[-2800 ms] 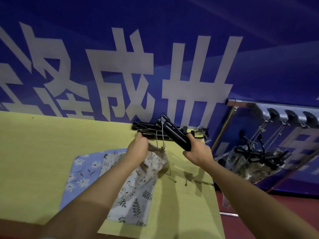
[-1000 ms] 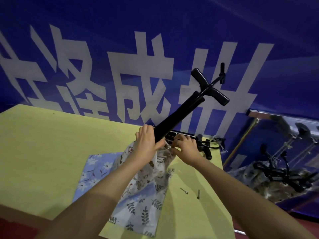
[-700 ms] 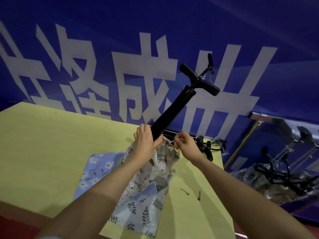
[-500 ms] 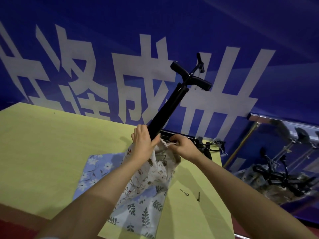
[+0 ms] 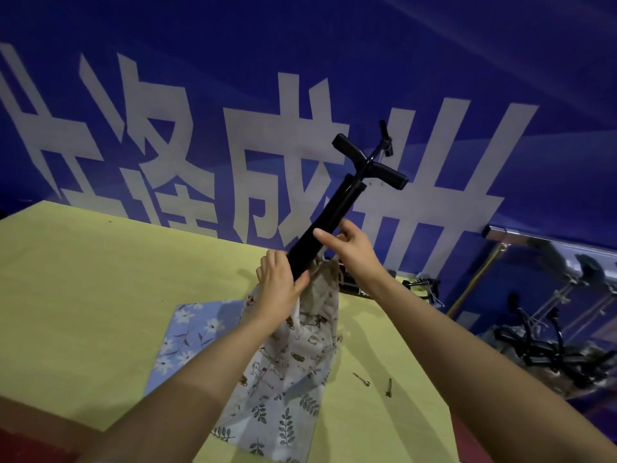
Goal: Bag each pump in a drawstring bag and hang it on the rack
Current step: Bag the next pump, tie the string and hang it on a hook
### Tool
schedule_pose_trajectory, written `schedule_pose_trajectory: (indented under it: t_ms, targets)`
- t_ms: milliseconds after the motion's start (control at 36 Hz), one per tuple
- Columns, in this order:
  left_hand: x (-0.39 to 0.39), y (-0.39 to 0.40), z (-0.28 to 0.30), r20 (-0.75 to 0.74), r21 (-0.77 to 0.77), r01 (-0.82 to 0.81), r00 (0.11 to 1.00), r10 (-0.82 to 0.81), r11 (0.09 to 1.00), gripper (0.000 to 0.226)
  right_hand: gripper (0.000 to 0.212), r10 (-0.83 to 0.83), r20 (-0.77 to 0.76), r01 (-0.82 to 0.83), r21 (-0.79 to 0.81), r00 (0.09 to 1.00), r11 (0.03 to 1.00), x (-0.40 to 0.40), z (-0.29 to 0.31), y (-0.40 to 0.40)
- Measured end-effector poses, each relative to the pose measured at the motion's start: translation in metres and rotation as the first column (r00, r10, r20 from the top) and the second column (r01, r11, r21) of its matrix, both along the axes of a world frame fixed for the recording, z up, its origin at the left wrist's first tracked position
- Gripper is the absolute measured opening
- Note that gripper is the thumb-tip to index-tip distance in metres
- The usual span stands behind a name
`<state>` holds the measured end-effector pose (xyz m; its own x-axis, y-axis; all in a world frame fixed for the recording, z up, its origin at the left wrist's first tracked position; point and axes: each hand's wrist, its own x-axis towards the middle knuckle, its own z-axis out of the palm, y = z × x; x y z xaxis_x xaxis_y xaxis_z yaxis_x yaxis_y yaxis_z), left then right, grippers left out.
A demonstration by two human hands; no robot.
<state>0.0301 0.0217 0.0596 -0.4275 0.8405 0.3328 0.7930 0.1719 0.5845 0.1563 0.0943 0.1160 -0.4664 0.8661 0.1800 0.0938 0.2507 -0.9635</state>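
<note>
A black hand pump (image 5: 337, 208) with a T-handle stands tilted up to the right, its lower end inside a beige patterned drawstring bag (image 5: 307, 332) on the yellow table (image 5: 83, 295). My left hand (image 5: 278, 289) grips the bag's mouth around the pump barrel. Higher up the barrel, my right hand (image 5: 350, 252) wraps its fingers around the pump. More black pumps (image 5: 410, 285) lie at the table's far edge, mostly hidden behind my right arm. At the right, the metal rack (image 5: 500, 233) carries bagged pumps (image 5: 547, 355).
A flat blue floral bag (image 5: 190, 332) and a leaf-print bag (image 5: 277, 426) lie under the beige one. Two small metal pins (image 5: 375, 382) rest on the table to the right. A blue banner wall with large white characters stands right behind the table.
The pump was lifted off the pile and its lower end went into the bag. My right hand left the bag's mouth and moved up onto the barrel; the pump tilted slightly more upright.
</note>
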Motion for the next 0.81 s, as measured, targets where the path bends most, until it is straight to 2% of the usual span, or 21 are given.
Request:
schedule_pose_trajectory:
  t_ms: [56,139,250,306,417,528,694,806]
  targets:
    - [0.0,0.001,0.0,-0.03,-0.022,0.01,1.0,-0.011,1.0,0.036,0.033,-0.069,-0.044,0.069,0.009,0.997,0.998,-0.004,0.0,0.001]
    - [-0.007,0.003,0.003,-0.111,-0.161,0.051,0.991,-0.07,0.986,0.044,0.027,-0.111,-0.077,0.112,0.014,0.991,0.994,-0.003,-0.006,0.004]
    - [-0.017,0.002,0.007,-0.146,-0.352,0.168,0.962,-0.231,0.921,0.074,0.032,-0.157,-0.052,0.158,0.013,0.986,0.987,0.0,-0.015,0.002]
    - [-0.02,0.0,0.006,-0.096,-0.393,0.213,0.958,-0.271,0.894,0.086,0.027,-0.163,-0.015,0.163,0.024,0.987,0.986,0.002,-0.018,0.002]
    - [-0.02,0.001,0.004,0.12,-0.294,0.321,0.947,-0.298,0.9,0.085,0.019,-0.182,0.051,0.177,0.082,0.982,0.981,0.004,-0.024,0.003]
    - [-0.015,0.002,0.015,0.246,-0.229,0.351,0.923,-0.294,0.908,0.078,0.029,-0.229,0.104,0.212,0.155,0.968,0.965,0.002,-0.033,0.007]
    - [-0.017,0.007,0.036,0.334,-0.103,0.303,0.908,-0.254,0.947,0.071,0.034,-0.237,0.218,0.187,0.226,0.947,0.956,0.006,-0.036,0.006]
    - [-0.016,0.01,0.043,0.242,-0.069,0.193,0.955,-0.171,0.979,0.059,0.037,-0.226,0.321,0.141,0.269,0.92,0.953,0.003,-0.049,0.002]
